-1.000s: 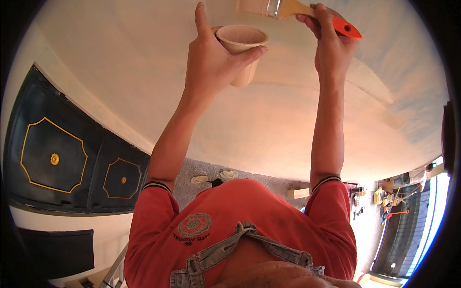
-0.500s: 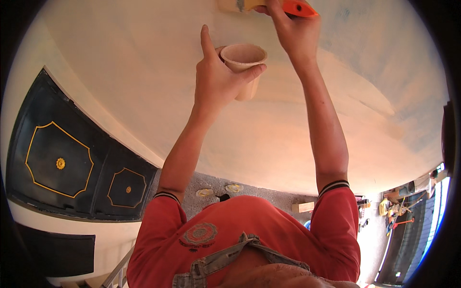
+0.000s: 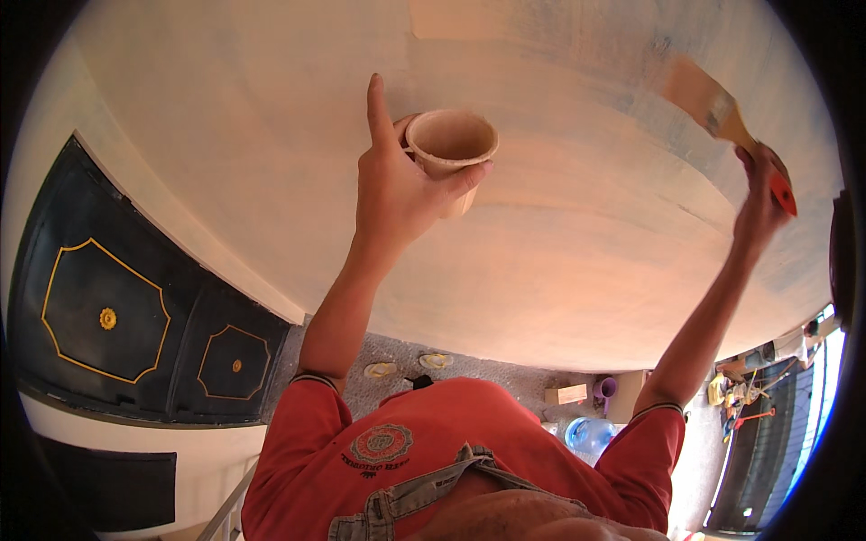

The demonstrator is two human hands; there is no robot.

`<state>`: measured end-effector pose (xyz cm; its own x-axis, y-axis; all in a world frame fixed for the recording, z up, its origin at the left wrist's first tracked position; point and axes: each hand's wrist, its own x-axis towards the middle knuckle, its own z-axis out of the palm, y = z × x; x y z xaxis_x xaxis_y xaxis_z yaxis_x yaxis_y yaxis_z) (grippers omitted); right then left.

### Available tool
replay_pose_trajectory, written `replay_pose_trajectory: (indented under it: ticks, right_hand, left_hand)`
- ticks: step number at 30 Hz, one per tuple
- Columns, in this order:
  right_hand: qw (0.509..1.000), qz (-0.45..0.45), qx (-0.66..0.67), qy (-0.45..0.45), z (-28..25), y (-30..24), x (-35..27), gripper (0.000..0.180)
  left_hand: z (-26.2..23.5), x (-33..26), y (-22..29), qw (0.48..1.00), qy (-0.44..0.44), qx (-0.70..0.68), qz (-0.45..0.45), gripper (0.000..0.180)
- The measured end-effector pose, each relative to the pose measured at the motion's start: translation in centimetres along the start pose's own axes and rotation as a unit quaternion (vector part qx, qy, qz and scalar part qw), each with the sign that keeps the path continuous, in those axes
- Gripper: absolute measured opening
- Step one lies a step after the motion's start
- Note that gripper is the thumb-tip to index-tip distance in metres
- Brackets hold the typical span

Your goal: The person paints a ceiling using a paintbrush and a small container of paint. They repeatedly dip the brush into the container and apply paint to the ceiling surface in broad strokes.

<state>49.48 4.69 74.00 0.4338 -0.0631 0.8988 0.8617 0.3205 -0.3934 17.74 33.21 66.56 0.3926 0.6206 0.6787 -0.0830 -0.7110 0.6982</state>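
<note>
My left hand (image 3: 397, 176) is closed round a cream-coloured cup (image 3: 465, 167) with a paint-smeared rim, its index finger pointing up beside it. How much lies inside the cup I cannot tell. Out to the right, my right hand (image 3: 762, 194) grips a wide paintbrush (image 3: 713, 108) by its handle, which ends in red. The bristles are coated in a peach colour and lie against or very close to the wall (image 3: 541, 261). That wall is streaked with peach and patchy grey-blue.
A black door (image 3: 108, 270) with gold trim stands at the left. Below are a pair of slippers (image 3: 436, 361), a wooden block (image 3: 566, 394), a purple mug (image 3: 604, 388) and a large blue water bottle (image 3: 588, 435). Assorted tools (image 3: 749, 397) lie at the lower right.
My right hand has swept the brush from the top middle to the right and downward along the wall. The left hand with the cup has sunk slightly.
</note>
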Motion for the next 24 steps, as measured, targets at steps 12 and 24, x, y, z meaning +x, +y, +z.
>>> replay_pose_trajectory:
  ticks: [12,24]
  right_hand:
    - [0.983,0.041,0.161,-0.083,15.9,-5.9,-7.1,0.025]
    - [0.973,0.038,0.161,-0.161,19.4,-3.8,-7.1,0.017]
  left_hand:
    - [-0.9,-5.4,-1.4,1.000,0.001,0.012,-0.002,0.128]
    - [-1.0,-8.3,-2.2,0.998,0.022,-0.002,-0.062,0.125]
